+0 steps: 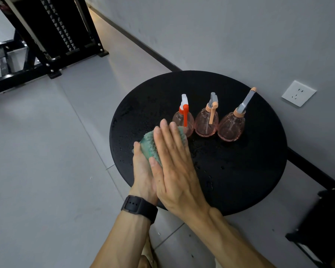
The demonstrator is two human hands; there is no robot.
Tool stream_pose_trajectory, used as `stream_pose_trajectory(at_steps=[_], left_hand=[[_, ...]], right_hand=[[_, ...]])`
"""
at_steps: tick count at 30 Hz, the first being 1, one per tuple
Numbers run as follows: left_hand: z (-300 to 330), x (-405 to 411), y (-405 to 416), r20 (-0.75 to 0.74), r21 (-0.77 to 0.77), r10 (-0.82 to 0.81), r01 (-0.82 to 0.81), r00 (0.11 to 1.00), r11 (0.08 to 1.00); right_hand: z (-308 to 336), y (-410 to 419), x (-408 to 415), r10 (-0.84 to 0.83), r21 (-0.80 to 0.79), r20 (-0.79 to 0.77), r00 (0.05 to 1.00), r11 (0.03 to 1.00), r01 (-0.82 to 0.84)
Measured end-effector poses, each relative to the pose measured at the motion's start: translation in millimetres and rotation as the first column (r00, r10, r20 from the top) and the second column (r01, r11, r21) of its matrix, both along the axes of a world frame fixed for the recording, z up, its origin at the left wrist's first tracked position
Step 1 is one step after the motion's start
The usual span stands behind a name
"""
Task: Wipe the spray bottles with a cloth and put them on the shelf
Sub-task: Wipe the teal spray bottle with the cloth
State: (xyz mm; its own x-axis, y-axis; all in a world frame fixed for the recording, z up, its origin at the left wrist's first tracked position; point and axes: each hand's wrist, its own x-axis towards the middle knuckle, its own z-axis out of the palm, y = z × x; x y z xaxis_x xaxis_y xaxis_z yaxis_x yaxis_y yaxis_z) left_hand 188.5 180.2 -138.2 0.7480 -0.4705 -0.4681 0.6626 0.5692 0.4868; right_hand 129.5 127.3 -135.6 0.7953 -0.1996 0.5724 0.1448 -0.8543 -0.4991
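1. Cloth (pixel 153 146), green and plush, is sandwiched between the two palms above the near-left part of the round black table (pixel 240 180).
2. Left hand (pixel 143 171) is laid underneath with fingers nearly straight; right hand (pixel 174 161) is pressed flat on top, fingers extended. Nothing is pinched.
3. Three pink spray bottles are stood upright in a row just beyond: red-trigger bottle (pixel 183 118) almost touching the cloth, middle bottle (pixel 206 120), right bottle (pixel 231 126).
4. Droplets are seen on the tabletop.
5. Cloth is best wrapped around the nearest bottle's body first, the trigger being left unsqueezed.
6. No shelf is identified with certainty.
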Motion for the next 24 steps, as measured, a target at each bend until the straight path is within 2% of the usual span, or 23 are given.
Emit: stream_pose_trajectory(at_steps=[1, 4, 6, 10, 13, 19, 24], left_hand=[[6, -3, -2, 0.056, 0.01, 0.027, -0.028, 0.998, 1.0], [11, -8, -2, 0.114, 0.015, 0.013, -0.015, 0.993, 1.0], [15, -5, -3, 0.133, 0.07, -0.012, 0.003, 0.991, 0.998], [11, 4, -6, 0.009, -0.05, -0.053, 0.053, 0.999, 0.997], [8, 5, -6, -0.061, -0.076, -0.046, 0.042, 0.997, 0.996], [5, 5, -6, -0.078, -0.076, -0.018, 0.012, 0.997, 0.997], [7, 4, -5, -0.05, -0.025, -0.026, 0.025, 0.998, 0.999]], right_hand=[[-1, 0, 0, 0.027, -0.024, -0.002, 1.0, 0.999, -0.027], [2, -1, -2, 0.042, -0.074, -0.028, 0.999, 0.996, -0.044], [7, -4, -3, 0.042, -0.086, -0.03, 0.999, 0.995, -0.045], [7, -13, -1, 0.016, -0.064, -0.034, 0.999, 0.998, -0.018], [7, -20, 1, -0.033, -0.018, -0.035, 0.999, 0.999, 0.033], [7, -21, 1, -0.056, 0.016, -0.041, 0.998, 0.998, 0.057], [6, -9, -2, -0.013, -0.033, -0.056, 0.998, 0.999, 0.011]])
